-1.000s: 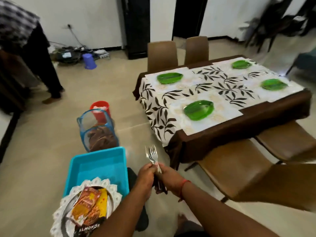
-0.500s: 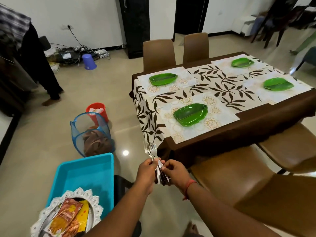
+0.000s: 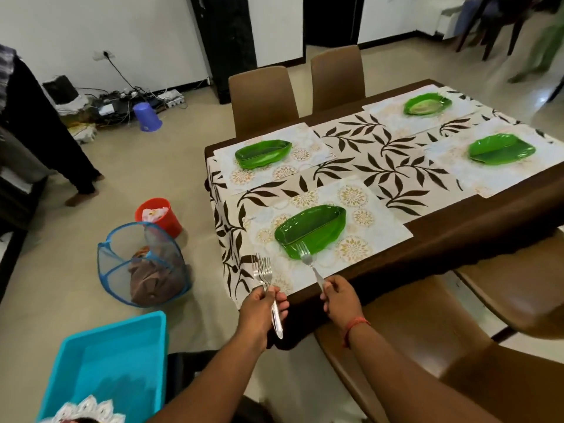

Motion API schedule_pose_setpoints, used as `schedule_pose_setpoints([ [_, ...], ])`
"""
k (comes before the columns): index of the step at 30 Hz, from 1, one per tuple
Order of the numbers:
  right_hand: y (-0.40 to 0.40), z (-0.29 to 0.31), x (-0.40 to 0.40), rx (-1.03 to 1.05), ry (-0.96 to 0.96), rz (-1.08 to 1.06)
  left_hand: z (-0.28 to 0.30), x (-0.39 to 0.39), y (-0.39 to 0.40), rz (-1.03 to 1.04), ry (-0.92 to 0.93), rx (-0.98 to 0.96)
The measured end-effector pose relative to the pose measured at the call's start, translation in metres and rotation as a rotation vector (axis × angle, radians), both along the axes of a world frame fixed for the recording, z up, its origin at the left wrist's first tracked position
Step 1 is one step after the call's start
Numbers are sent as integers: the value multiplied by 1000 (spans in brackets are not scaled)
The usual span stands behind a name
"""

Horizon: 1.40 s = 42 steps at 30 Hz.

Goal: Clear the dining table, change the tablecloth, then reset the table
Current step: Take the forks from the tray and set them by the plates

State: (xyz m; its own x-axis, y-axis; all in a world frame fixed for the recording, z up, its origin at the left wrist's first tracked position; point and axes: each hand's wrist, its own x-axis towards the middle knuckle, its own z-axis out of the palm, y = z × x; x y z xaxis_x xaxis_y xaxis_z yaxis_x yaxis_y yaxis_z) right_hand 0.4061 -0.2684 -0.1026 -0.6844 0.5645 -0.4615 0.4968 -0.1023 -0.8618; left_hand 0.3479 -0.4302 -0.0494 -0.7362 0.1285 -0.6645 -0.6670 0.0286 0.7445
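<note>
My left hand (image 3: 265, 303) grips a bundle of forks (image 3: 264, 271) by their handles, tines up, at the table's near left corner. My right hand (image 3: 341, 297) pinches a single fork (image 3: 309, 261) whose tines reach the rim of the nearest green leaf-shaped plate (image 3: 311, 228). That plate sits on a pale placemat (image 3: 366, 224) over a leaf-patterned cloth (image 3: 381, 161) on the brown-covered table (image 3: 457, 236). Three more green plates lie on their own mats: far left plate (image 3: 262, 153), far right plate (image 3: 427, 103), right plate (image 3: 500, 148).
Brown chairs stand behind the table (image 3: 264, 99) and close at my right (image 3: 427, 337). On the floor at left are a blue mesh hamper (image 3: 145, 265) holding brown cloth, a red bucket (image 3: 158, 215) and a turquoise tray (image 3: 106, 361). A person's legs (image 3: 52, 141) stand far left.
I have stepped closer to the table. My hands, joined on the fork bundle before, have parted: the right now holds one fork out toward the near plate while the left keeps the rest.
</note>
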Motion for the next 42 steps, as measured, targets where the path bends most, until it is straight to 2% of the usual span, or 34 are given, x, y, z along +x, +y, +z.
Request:
schedule_pose_setpoints([
  [7,76,-21,-43,24,-72,-194,-27,-66,50,-117,-47,25],
  [16,153,-21,-105,107,-221,-429,-23,-192,86,-333,-35,87],
  [22,178,-21,-133,258,-343,-382,-34,-219,93,-331,-104,82],
  [25,197,-21,-147,251,-339,-381,-43,-220,96,-327,-111,45],
  [32,218,-32,-168,323,-462,-219,-38,-214,95,-182,-86,32],
  [38,203,-23,-167,491,-594,-141,-43,-198,103,-98,-90,40],
  [40,191,-18,-161,569,-537,-108,-42,-191,109,-113,-105,50],
  [42,176,-10,-155,544,-357,-83,-37,-185,119,-164,-111,75],
])
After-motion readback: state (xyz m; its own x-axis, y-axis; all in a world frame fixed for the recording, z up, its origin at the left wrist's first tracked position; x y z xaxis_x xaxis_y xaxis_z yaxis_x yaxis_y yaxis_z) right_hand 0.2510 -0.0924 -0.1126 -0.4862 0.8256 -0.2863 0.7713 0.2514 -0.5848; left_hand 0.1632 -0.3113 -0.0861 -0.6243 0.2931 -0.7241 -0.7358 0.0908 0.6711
